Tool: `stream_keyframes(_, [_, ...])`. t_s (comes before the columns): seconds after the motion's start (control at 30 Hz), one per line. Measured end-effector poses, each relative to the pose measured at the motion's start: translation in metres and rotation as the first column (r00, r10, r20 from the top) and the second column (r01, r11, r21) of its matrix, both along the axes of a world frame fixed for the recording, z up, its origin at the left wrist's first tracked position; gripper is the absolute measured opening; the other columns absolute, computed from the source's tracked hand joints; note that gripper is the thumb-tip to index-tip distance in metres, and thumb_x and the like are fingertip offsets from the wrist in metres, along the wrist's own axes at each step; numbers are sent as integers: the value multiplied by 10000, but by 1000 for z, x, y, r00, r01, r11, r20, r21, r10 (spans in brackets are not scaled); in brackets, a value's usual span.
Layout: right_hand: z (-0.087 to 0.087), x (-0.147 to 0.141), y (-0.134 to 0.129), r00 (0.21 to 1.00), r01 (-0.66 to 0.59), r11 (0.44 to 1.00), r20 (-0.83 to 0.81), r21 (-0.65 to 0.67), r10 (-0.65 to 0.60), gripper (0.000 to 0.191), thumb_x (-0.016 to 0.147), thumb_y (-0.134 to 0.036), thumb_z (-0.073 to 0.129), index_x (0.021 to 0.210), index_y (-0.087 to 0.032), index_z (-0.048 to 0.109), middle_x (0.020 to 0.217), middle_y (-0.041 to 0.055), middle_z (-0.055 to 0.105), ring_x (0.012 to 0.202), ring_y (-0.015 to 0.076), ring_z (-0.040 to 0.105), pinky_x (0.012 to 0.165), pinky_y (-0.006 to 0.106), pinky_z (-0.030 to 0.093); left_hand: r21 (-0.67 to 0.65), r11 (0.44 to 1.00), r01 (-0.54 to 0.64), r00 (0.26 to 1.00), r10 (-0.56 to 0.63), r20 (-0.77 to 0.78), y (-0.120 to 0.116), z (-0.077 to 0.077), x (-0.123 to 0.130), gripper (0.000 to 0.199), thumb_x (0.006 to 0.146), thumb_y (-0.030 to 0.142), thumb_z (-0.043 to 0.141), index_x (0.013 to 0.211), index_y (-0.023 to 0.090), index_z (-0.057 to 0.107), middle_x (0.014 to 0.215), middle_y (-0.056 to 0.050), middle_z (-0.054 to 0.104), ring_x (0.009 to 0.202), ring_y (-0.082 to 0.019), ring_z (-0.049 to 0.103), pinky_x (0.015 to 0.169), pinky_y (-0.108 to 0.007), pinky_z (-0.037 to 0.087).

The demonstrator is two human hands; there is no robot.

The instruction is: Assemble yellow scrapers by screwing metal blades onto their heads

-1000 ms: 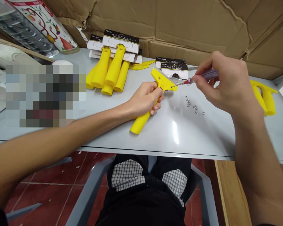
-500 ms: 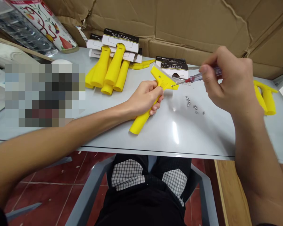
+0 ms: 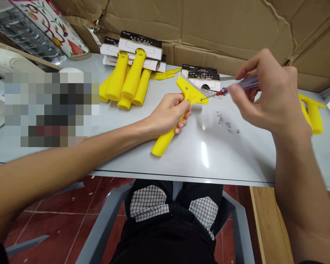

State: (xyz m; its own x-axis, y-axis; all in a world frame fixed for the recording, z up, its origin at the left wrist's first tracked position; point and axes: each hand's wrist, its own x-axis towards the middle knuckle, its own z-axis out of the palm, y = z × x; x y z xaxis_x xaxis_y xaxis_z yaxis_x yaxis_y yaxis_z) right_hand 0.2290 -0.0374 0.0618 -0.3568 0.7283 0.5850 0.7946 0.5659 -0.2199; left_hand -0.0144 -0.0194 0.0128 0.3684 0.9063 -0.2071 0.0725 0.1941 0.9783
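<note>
My left hand [image 3: 169,114] grips the handle of a yellow plastic scraper [image 3: 166,138], holding its wide head up off the table. My right hand [image 3: 268,91] is shut on a small screwdriver [image 3: 236,86] with a clear purple handle and a red collar. Its thin metal shaft reaches left, and the tip meets a small screw hole [image 3: 201,99] in the scraper head. A thin metal blade edge shows along the head's top. Several tiny silver screws [image 3: 224,123] lie on the table to the right of the scraper, under my right hand.
Several yellow scrapers [image 3: 125,82] with white-and-black packaging cards lie at the back of the grey table [image 3: 209,157]. More cards [image 3: 203,79] stand nearby, and another yellow scraper [image 3: 312,115] lies far right. Torn cardboard [image 3: 222,25] lines the back. A pixelated patch hides the left.
My right hand has shifted slightly, and its fingers have changed position on the screwdriver handle. The tip stays at the scraper head. My left hand and the scraper have barely moved.
</note>
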Motion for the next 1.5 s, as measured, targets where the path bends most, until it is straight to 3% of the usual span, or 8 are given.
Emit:
stream_keyframes(0.1, [1,0,-1,999,-34,999,2,-26,34,340,858,-256,770,1087,-336,531,730,-44,607,595,242,617,671,448,514,-20,1000,-5,1000,5,-26,-1,3,1,195,939,194,623,807,223,482,559,53,485,406,-68,426,386,-193,345])
stream_keyframes(0.23, [0,2,2,999,-34,999,23,-25,34,215,931,-315,751,1017,-318,554,701,-38,621,571,223,596,642,423,498,-32,999,-18,999,16,-43,-1,4,1,191,939,187,613,812,227,476,538,59,470,396,-70,413,384,-194,340])
stream_keyframes(0.47, [-2,4,6,996,71,997,49,13,-71,249,970,-468,754,907,-291,591,680,4,667,582,246,631,741,486,558,2,1000,-10,999,10,-36,1,2,0,194,933,183,595,789,227,474,525,61,451,391,-71,411,377,-184,330])
stream_keyframes(0.63, [-1,2,4,998,29,1000,48,10,-30,260,888,-399,815,1001,-303,601,628,-40,597,547,224,600,718,469,553,-2,1000,1,999,-1,-46,1,2,0,199,933,196,602,784,228,473,512,62,443,388,-74,411,381,-185,340])
stream_keyframes(0.83, [-5,6,8,1000,-11,1000,9,0,11,264,931,-497,772,998,-331,579,672,-53,623,570,214,593,721,458,563,-32,999,-12,999,10,-43,0,4,1,206,935,195,631,812,235,470,522,59,464,390,-73,413,387,-190,346])
stream_keyframes(1.03, [-4,5,7,998,52,998,36,18,-53,217,951,-450,734,886,-319,575,693,-20,657,568,230,612,735,491,556,-20,1000,-3,998,2,-55,0,4,0,202,939,207,631,814,234,475,518,61,457,393,-77,411,386,-189,343])
stream_keyframes(1.2, [-2,2,4,1000,-12,1000,17,-6,12,231,872,-305,754,1025,-323,582,660,-61,618,531,212,598,707,463,551,-12,1000,-3,999,2,-32,1,2,1,204,932,183,604,778,228,478,528,52,473,379,-76,410,377,-202,338])
stream_keyframes(1.5, [-6,5,10,1000,-15,1000,-19,-13,15,213,894,-366,797,1001,-323,617,778,-11,720,562,208,583,646,426,534,-34,999,-22,999,20,-40,1,5,1,209,930,170,601,773,228,476,506,63,454,368,-76,406,382,-196,352])
